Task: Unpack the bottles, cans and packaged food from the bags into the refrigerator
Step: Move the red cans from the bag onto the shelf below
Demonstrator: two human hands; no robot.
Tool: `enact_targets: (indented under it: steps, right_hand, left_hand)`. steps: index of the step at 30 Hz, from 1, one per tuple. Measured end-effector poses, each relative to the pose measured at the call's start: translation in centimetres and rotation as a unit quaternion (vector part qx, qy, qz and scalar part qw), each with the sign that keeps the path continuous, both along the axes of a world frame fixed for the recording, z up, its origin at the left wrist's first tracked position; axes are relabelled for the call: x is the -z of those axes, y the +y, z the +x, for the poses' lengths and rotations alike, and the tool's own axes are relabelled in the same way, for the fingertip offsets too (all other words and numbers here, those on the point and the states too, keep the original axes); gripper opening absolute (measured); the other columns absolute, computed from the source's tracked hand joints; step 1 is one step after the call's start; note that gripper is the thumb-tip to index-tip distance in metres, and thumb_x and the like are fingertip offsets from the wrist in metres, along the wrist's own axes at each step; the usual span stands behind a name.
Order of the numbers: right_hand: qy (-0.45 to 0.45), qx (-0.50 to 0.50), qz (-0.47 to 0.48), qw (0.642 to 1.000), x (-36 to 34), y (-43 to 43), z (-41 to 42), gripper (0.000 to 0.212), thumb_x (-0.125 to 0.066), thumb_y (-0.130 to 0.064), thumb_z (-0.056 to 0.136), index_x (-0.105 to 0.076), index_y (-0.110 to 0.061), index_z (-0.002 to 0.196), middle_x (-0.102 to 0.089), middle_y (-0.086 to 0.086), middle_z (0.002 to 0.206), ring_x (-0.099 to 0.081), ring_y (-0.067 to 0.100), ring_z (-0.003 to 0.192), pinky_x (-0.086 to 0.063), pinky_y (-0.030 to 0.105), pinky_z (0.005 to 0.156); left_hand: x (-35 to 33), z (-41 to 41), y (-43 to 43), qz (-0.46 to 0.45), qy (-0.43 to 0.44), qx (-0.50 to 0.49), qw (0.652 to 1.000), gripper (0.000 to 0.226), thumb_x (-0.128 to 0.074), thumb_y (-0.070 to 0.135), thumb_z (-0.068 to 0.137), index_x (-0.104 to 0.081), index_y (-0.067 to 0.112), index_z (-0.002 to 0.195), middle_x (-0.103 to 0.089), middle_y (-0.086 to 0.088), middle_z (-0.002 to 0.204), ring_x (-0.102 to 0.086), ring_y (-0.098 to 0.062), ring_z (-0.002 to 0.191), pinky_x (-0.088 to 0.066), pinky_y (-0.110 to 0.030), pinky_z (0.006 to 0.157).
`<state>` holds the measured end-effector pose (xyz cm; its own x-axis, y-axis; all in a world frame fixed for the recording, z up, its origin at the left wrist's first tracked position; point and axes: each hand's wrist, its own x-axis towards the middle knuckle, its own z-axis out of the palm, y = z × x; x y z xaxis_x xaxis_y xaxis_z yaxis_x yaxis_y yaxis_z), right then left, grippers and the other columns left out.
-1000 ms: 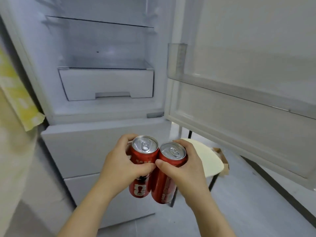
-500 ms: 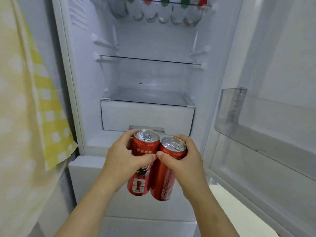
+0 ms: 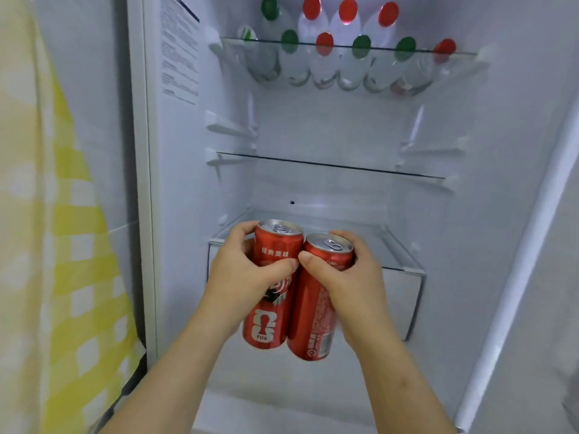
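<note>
Fridge (image 3: 313, 126) ahead, hands (image 3: 244, 277) round cans (image 3: 275, 321).

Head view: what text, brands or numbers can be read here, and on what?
"经典美味": left can, upper band.
"FIFA": left can, under the trophy emblem.
Right can: small print too blurred to read.
Fridge wall sticker: lines too small to read.
Bottles: nothing legible.

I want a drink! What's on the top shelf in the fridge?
Clear bottles with red and green caps lie stacked on the top shelf. Anything behind them is hidden.
</note>
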<state>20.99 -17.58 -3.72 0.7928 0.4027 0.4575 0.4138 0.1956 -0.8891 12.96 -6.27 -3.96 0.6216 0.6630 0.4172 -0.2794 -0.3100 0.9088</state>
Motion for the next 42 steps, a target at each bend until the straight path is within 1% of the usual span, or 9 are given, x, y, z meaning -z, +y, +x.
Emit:
enact_targets:
  steps: [5,9,14,19,23,30,35,39,42]
  right_hand:
    - [-0.024,0.030,0.035,0.999,-3.9,4.8,2.4,0.045,-0.080,-0.024,0.069,-0.055,-0.030,0.107,-0.066,-0.012,0.095,-0.065,0.003,0.081,-0.050,0.021,0.068]
    - [-0.043,0.043,0.066,0.996,-7.8,8.1,3.8,0.042,-0.078,-0.026,0.071,-0.055,-0.028,0.105,-0.067,-0.009,0.091,-0.068,0.008,0.079,-0.055,0.028,0.071]
    - [-0.051,0.039,0.108,0.992,-12.6,10.6,5.1,0.042,-0.077,-0.026,0.073,-0.057,-0.017,0.110,-0.068,-0.002,0.087,-0.068,0.007,0.070,-0.055,0.026,0.064]
    - [-0.084,0.050,0.135,0.986,-17.0,11.8,6.7,0.035,-0.076,-0.024,0.075,-0.060,-0.013,0.104,-0.069,0.001,0.086,-0.069,0.010,0.069,-0.057,0.027,0.063]
    - [-0.113,0.050,0.136,0.983,-19.6,12.4,8.1,0.038,-0.076,-0.026,0.075,-0.060,-0.011,0.106,-0.069,0.002,0.089,-0.069,0.013,0.074,-0.058,0.028,0.066]
    - [-0.159,0.063,0.091,0.981,-21.9,13.8,11.5,0.037,-0.075,-0.029,0.075,-0.055,-0.015,0.104,-0.067,0.001,0.088,-0.068,0.014,0.075,-0.056,0.029,0.067]
    - [-0.133,0.053,0.068,0.987,-22.4,15.5,13.8,0.047,-0.076,-0.033,0.074,-0.053,-0.014,0.109,-0.066,0.005,0.094,-0.068,0.020,0.080,-0.057,0.040,0.076]
    - [-0.122,0.050,0.058,0.990,-21.6,16.8,15.0,0.050,-0.079,-0.034,0.069,-0.055,-0.014,0.109,-0.067,0.005,0.096,-0.068,0.021,0.081,-0.057,0.043,0.078]
    - [-0.107,0.049,0.063,0.991,-21.1,17.1,15.7,0.048,-0.078,-0.036,0.070,-0.056,-0.016,0.108,-0.067,0.003,0.096,-0.068,0.020,0.081,-0.057,0.043,0.078]
  left_hand:
    - [-3.6,3.3,5.0,0.032,-0.045,0.014,0.998,0.052,-0.079,0.018,0.069,-0.054,0.027,0.114,-0.069,0.005,0.095,-0.069,-0.010,0.081,-0.056,-0.031,0.071]
    - [-7.4,5.4,8.3,0.055,-0.091,0.034,0.994,0.044,-0.081,0.024,0.067,-0.059,0.030,0.104,-0.070,0.006,0.090,-0.070,-0.010,0.076,-0.057,-0.031,0.069]
    - [-11.6,7.4,10.7,0.071,-0.134,0.044,0.987,0.052,-0.078,0.032,0.064,-0.060,0.024,0.112,-0.069,0.003,0.096,-0.070,-0.015,0.083,-0.057,-0.037,0.075]
    - [-15.9,8.5,11.2,0.104,-0.167,0.054,0.979,0.039,-0.075,0.025,0.074,-0.060,0.024,0.110,-0.067,0.008,0.094,-0.068,-0.007,0.079,-0.055,-0.021,0.065]
    - [-18.4,9.8,11.4,0.106,-0.182,0.046,0.977,0.036,-0.074,0.025,0.076,-0.057,0.024,0.108,-0.066,0.008,0.093,-0.067,-0.006,0.077,-0.053,-0.019,0.062]
    - [-20.0,13.3,13.1,0.083,-0.143,0.017,0.986,0.040,-0.073,0.027,0.077,-0.052,0.027,0.111,-0.064,0.004,0.101,-0.064,-0.014,0.087,-0.055,-0.036,0.080]
    - [-19.8,15.4,14.0,0.062,-0.120,0.005,0.991,0.045,-0.076,0.025,0.074,-0.054,0.022,0.113,-0.065,-0.001,0.104,-0.065,-0.021,0.090,-0.054,-0.045,0.085]
    - [-19.6,16.1,14.7,0.066,-0.113,-0.012,0.991,0.039,-0.075,0.028,0.076,-0.051,0.026,0.107,-0.064,-0.001,0.104,-0.065,-0.021,0.090,-0.054,-0.045,0.086]
    - [-19.5,16.1,15.2,0.086,-0.095,-0.011,0.992,0.043,-0.072,0.030,0.078,-0.051,0.024,0.115,-0.064,-0.001,0.105,-0.065,-0.018,0.088,-0.054,-0.041,0.083]
